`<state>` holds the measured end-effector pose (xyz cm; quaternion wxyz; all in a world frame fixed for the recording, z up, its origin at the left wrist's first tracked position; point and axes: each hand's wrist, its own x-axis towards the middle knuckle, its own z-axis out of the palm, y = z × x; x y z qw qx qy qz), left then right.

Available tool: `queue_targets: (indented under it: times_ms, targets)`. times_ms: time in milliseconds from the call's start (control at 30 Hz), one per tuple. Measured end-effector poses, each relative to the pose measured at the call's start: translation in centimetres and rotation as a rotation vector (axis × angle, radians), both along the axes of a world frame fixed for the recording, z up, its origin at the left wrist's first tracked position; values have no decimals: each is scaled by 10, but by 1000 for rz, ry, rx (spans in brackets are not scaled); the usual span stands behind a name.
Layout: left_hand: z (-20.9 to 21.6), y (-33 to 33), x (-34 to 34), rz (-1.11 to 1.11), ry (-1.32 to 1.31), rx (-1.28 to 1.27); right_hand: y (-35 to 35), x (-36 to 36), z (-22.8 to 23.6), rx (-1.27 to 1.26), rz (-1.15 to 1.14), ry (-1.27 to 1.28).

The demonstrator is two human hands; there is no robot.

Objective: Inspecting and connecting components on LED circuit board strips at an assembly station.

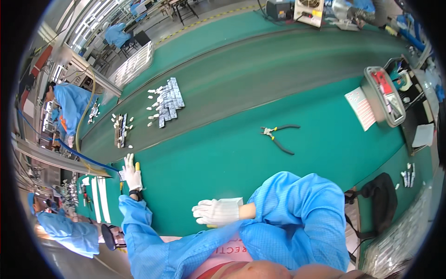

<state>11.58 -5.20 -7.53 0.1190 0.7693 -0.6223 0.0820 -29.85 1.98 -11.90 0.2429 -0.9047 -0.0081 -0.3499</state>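
Note:
My left hand [132,174], in a white glove with a yellow fingertip, rests on the green mat [186,172] close to the conveyor's edge. Its fingers are stretched out and it holds nothing. My right hand [215,212], gloved in white too, lies near the mat's front edge before my body. Its fingers are loosely bent and slightly apart, with nothing seen in them; the palm side is hidden. Cutting pliers [267,131] with black and yellow handles lie spread on the mat, ahead and to the right, apart from both hands.
On the dark conveyor belt [241,74] lie a group of silvery strips with white connectors [171,100] and a smaller bundle [121,130]. A grey tool bin [384,95] stands at right beside a label sheet [360,108]. Co-workers in blue [72,102] sit at left.

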Motion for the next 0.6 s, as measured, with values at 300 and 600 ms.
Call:
queue_targets:
  times_ms: [300,600]
  targets:
    - [-27,8,19,2,54,-197,-25,-24,81,-54,-210,230]
    - [-6,0,13,25,246,-320,-234,49,92,203,-731,411]
